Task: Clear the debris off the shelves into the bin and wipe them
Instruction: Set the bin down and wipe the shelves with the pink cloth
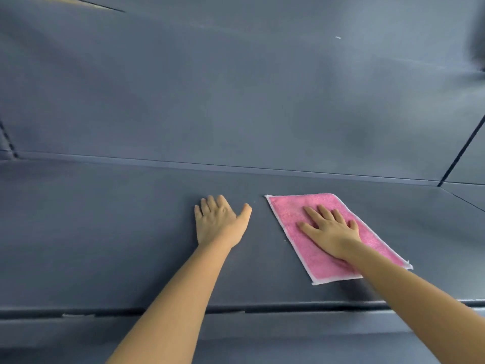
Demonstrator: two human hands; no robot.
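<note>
**Cloth under the right palm, bare shelf to the left**

The right hand [331, 228] presses flat, fingers spread, on the pink cloth [294, 219], whose long axis runs from far-left to near-right. The left hand [220, 221] rests open on the grey shelf [105, 232], beside the cloth and apart from it.

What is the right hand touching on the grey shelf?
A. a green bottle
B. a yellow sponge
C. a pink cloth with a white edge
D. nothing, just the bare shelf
C: the right hand lies flat, fingers spread, on the pink cloth with a white edge, which is spread on the grey shelf; the left hand rests on bare shelf.
</note>
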